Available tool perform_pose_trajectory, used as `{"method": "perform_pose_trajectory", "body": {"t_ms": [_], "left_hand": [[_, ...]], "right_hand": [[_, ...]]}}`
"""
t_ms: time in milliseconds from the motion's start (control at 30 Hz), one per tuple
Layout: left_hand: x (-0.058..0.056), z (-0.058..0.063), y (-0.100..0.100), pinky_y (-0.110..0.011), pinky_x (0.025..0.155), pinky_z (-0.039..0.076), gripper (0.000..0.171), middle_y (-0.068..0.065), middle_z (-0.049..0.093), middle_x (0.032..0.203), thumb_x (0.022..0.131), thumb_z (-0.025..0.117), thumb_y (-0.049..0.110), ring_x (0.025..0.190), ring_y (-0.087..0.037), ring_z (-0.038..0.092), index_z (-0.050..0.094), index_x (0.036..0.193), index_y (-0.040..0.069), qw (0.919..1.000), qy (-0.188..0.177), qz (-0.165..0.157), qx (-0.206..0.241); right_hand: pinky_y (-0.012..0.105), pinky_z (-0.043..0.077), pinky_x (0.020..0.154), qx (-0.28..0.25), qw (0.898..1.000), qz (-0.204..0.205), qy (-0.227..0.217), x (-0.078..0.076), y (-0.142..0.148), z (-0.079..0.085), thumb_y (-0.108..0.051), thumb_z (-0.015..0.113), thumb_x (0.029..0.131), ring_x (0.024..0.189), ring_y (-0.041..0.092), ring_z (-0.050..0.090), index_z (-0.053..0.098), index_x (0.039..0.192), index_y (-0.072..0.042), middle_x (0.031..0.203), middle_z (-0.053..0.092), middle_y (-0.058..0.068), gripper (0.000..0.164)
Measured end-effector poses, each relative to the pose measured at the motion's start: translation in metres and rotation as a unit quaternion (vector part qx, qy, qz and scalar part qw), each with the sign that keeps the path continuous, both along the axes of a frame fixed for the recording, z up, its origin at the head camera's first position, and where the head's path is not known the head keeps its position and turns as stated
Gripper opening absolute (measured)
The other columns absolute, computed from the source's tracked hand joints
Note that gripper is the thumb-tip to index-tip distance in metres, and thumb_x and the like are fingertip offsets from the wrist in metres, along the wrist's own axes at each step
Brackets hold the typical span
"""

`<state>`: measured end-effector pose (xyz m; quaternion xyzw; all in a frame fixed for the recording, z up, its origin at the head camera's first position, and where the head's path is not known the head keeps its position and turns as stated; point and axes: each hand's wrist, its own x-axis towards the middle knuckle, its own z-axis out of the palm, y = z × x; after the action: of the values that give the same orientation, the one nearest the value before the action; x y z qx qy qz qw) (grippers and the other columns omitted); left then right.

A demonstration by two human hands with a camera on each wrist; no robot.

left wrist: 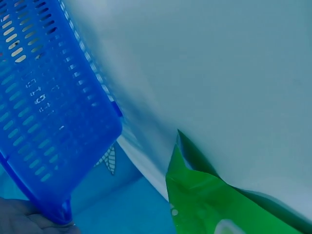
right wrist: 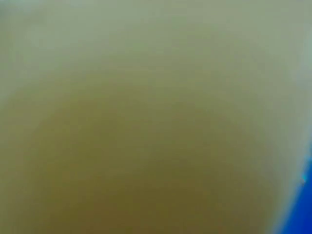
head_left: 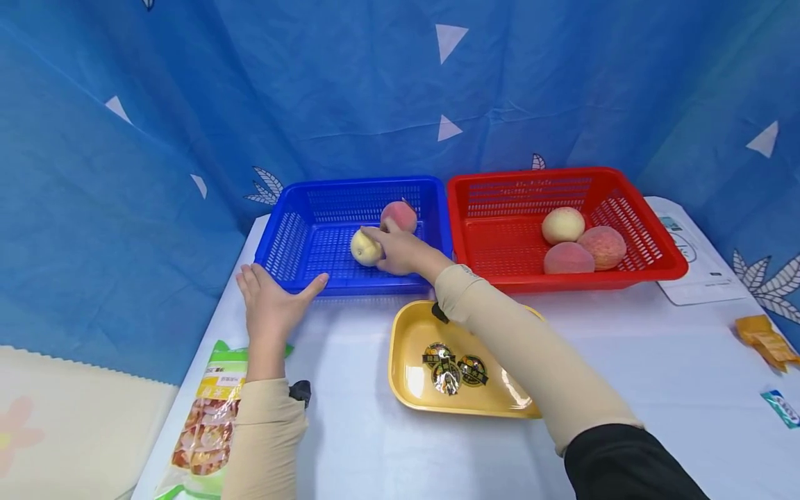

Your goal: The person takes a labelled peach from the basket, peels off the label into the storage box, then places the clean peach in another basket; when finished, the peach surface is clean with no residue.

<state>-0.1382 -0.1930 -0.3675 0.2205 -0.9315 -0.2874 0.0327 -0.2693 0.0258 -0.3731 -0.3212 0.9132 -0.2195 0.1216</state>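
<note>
My right hand (head_left: 400,250) reaches into the blue basket (head_left: 294,284), its fingers round a pale yellow peach (head_left: 363,250). Just behind that hand, a pink peach (head_left: 398,217) lies in the same basket. At the basket's front left corner is my left hand (head_left: 272,305), thumb spread wide and fingers along the rim. In the left wrist view, the fingers (left wrist: 24,219) of that hand show right at the basket's corner (left wrist: 61,212). A blurred yellowish surface fills most of the right wrist view, with a strip of blue at its lower right.
Beside the blue basket stands a red basket (head_left: 500,281) with a yellow peach (head_left: 563,226) and two pink peaches. A gold tray (head_left: 400,375) bearing round dark labels sits under my right forearm. A green food packet (head_left: 209,423) lies left; small wrappers (head_left: 765,340) lie right.
</note>
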Motion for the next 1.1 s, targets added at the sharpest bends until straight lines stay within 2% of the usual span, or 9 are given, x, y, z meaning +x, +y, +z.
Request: {"method": "perform_pose_trajectory", "body": {"t_ms": [67, 167, 300, 400, 500, 600, 800, 1000, 1100], "left_hand": [[-0.001, 0.001, 0.0, -0.058, 0.124, 0.003, 0.138, -0.021, -0.023, 0.162, 0.075, 0.064, 0.078, 0.151, -0.036, -0.023, -0.016, 0.154, -0.002, 1.0, -0.003, -0.001, 0.004], [0.0, 0.002, 0.001, -0.057, 0.124, 0.002, 0.137, -0.02, -0.024, 0.162, 0.076, 0.064, 0.077, 0.151, -0.035, -0.024, -0.017, 0.154, -0.002, 1.0, -0.006, -0.001, 0.008], [0.0, 0.003, 0.001, -0.057, 0.124, 0.001, 0.137, -0.02, -0.024, 0.162, 0.076, 0.064, 0.076, 0.151, -0.035, -0.025, -0.017, 0.154, -0.002, 0.9999, -0.009, -0.001, 0.009], [-0.001, 0.003, 0.0, -0.057, 0.124, 0.002, 0.138, -0.02, -0.024, 0.162, 0.076, 0.064, 0.077, 0.151, -0.035, -0.025, -0.017, 0.154, -0.002, 0.9999, -0.013, 0.0, 0.007], [-0.002, 0.002, -0.001, -0.057, 0.124, 0.002, 0.138, -0.019, -0.025, 0.162, 0.075, 0.063, 0.079, 0.151, -0.035, -0.024, -0.018, 0.153, -0.001, 0.9998, -0.017, 0.0, 0.009], [-0.003, 0.001, -0.001, -0.058, 0.123, 0.003, 0.139, -0.019, -0.026, 0.162, 0.075, 0.064, 0.078, 0.151, -0.036, -0.024, -0.019, 0.153, -0.001, 0.9996, -0.02, 0.001, 0.02], [-0.004, 0.003, -0.001, -0.058, 0.123, 0.003, 0.139, -0.019, -0.027, 0.161, 0.076, 0.065, 0.076, 0.15, -0.036, -0.024, -0.021, 0.153, -0.001, 0.9992, -0.023, -0.001, 0.032], [-0.003, 0.003, -0.002, -0.057, 0.124, 0.001, 0.138, -0.019, -0.029, 0.16, 0.077, 0.065, 0.075, 0.15, -0.037, -0.025, -0.021, 0.152, -0.002, 0.9993, -0.025, -0.006, 0.028], [-0.003, 0.003, -0.001, -0.058, 0.123, 0.002, 0.138, -0.019, -0.029, 0.16, 0.076, 0.066, 0.075, 0.15, -0.037, -0.025, -0.021, 0.152, -0.002, 0.9992, -0.026, -0.004, 0.029]], "right_hand": [[0.041, 0.048, 0.106, -0.022, 1.0, 0.004, -0.002, 0.001, -0.001, -0.002, -0.016, 0.068, 0.091, 0.115, 0.028, 0.055, 0.04, 0.148, -0.017, 0.14, 0.037, 0.015, 0.064], [0.037, 0.051, 0.099, -0.052, 0.999, -0.003, -0.002, 0.003, -0.002, -0.004, -0.023, 0.072, 0.089, 0.108, 0.025, 0.057, 0.047, 0.126, -0.013, 0.128, 0.045, 0.011, 0.045], [0.032, 0.052, 0.083, -0.052, 0.998, -0.047, -0.001, 0.004, -0.001, -0.005, -0.038, 0.074, 0.088, 0.092, 0.021, 0.057, 0.044, 0.111, -0.01, 0.108, 0.047, 0.007, 0.047], [0.032, 0.052, 0.085, -0.062, 0.996, -0.063, -0.002, 0.001, 0.001, -0.008, -0.037, 0.078, 0.085, 0.093, 0.023, 0.056, 0.044, 0.116, -0.005, 0.11, 0.048, 0.01, 0.056], [0.035, 0.052, 0.097, -0.065, 0.996, -0.053, -0.013, -0.002, 0.003, -0.011, -0.034, 0.078, 0.084, 0.106, 0.026, 0.057, 0.045, 0.134, -0.001, 0.127, 0.046, 0.015, 0.068], [0.04, 0.05, 0.104, -0.056, 0.997, -0.042, -0.029, -0.003, 0.005, -0.013, -0.033, 0.076, 0.086, 0.114, 0.027, 0.057, 0.041, 0.145, -0.004, 0.138, 0.044, 0.016, 0.075], [0.037, 0.047, 0.109, -0.08, 0.994, -0.048, -0.065, -0.002, 0.006, -0.013, -0.031, 0.08, 0.082, 0.116, 0.027, 0.059, 0.032, 0.143, 0.001, 0.132, 0.055, 0.017, 0.084], [0.042, 0.042, 0.114, -0.02, 0.999, -0.039, -0.033, -0.001, 0.006, -0.011, -0.04, 0.077, 0.083, 0.129, 0.03, 0.052, 0.034, 0.151, -0.002, 0.149, 0.041, 0.02, 0.089], [0.042, 0.046, 0.11, -0.042, 0.997, -0.052, -0.031, 0.001, 0.009, -0.006, -0.041, 0.077, 0.083, 0.125, 0.03, 0.054, 0.034, 0.151, -0.002, 0.149, 0.039, 0.02, 0.09]]}}
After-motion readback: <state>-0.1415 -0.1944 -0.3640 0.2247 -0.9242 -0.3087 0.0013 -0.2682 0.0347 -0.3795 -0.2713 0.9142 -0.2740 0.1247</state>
